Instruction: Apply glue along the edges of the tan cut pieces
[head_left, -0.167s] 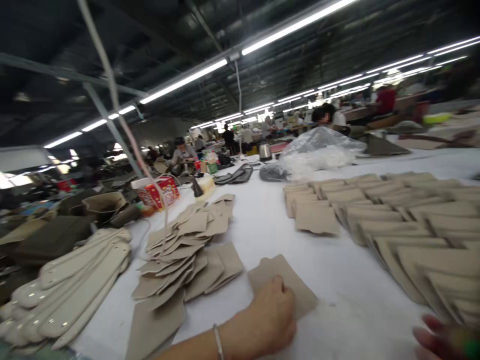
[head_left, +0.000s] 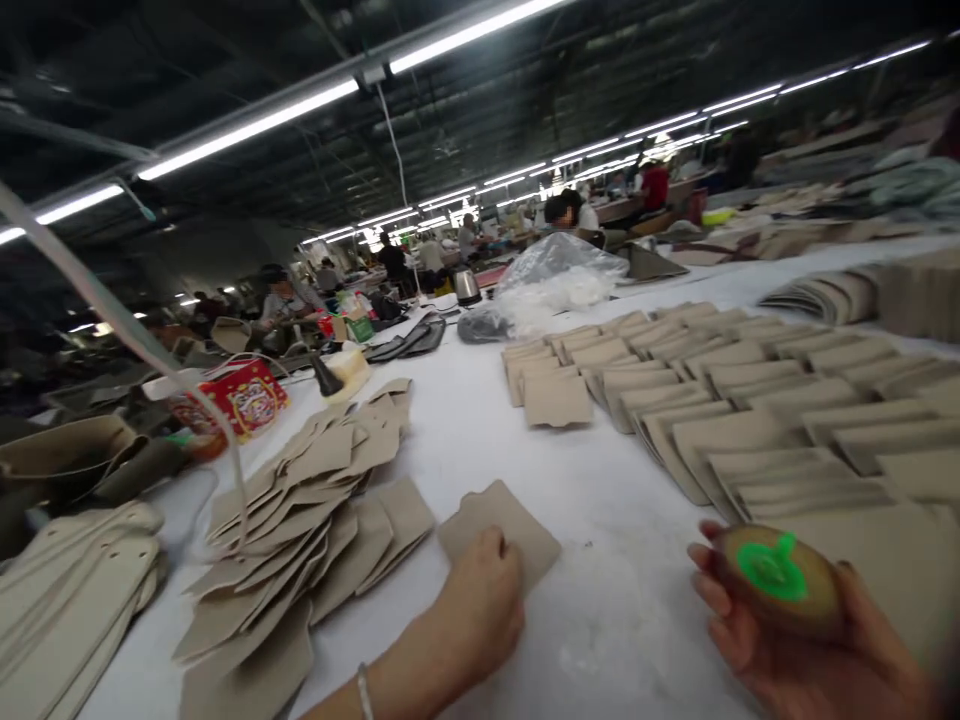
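My left hand, with a bracelet at the wrist, is curled closed on a flat beige piece lying on the white table. Its fingertips are hidden behind the hand. At the lower right, my right hand grips a rounded amber-brown container. A bright green cap with a short nozzle sits on top of it. Left of my left hand is a loose, overlapping pile of similar beige pieces. Folded beige pieces lie in overlapping rows beyond my right hand.
Long cream strips with rivets lie at the left edge, near a hanging pale cord. Farther back are a red box, a metal kettle and clear plastic wrap. Several people work in the background.
The view has turned to the right. My right hand has come in from the lower right corner with the green-capped container. My left hand stays on the beige piece.
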